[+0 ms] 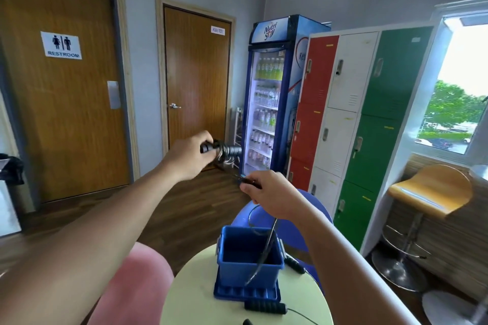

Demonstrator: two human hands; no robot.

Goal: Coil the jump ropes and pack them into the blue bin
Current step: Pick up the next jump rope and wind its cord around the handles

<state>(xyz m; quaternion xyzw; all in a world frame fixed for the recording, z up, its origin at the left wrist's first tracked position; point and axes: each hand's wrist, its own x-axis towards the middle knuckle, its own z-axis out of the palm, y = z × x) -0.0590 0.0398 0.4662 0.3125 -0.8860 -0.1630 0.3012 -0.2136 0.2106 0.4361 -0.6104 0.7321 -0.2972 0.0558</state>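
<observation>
My left hand (190,157) is raised in front of me, shut on the black handles of a jump rope (227,151) with cord wound around them in loops. My right hand (272,192) pinches the same rope's thin black cord, which hangs down past the blue bin (249,256). The bin stands open on its blue lid (245,293) on a round pale-yellow table (190,298). A second jump rope's black handle (265,307) lies on the table in front of the bin. Another black handle (294,264) lies to the bin's right.
A pink chair (134,285) is at the table's left and a blue chair (290,221) behind it. A drinks fridge (272,103), coloured lockers (351,126) and an orange bar stool (427,192) stand to the right. Two wooden doors are ahead.
</observation>
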